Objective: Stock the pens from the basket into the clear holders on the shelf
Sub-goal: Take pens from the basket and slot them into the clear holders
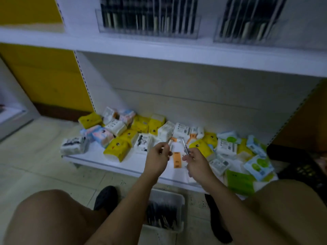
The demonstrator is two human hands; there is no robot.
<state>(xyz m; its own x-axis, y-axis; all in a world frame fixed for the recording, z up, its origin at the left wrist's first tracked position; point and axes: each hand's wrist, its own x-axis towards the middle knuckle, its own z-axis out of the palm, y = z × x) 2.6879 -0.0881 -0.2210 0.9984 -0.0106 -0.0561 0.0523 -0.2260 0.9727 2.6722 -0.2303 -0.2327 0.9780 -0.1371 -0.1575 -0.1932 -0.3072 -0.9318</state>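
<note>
Pinching a pale slim pen (170,143) in the left hand (157,157), tip tilted up and right. Gripping a thin grey pen (184,146) in the right hand (195,160), near upright. Well above both hands, clear plastic holders (148,18); below them, white plastic basket (182,202) of pens.

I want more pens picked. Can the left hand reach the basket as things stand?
Probably yes: the basket lies open on the floor below the left hand, but that hand already pinches a pen.
</note>
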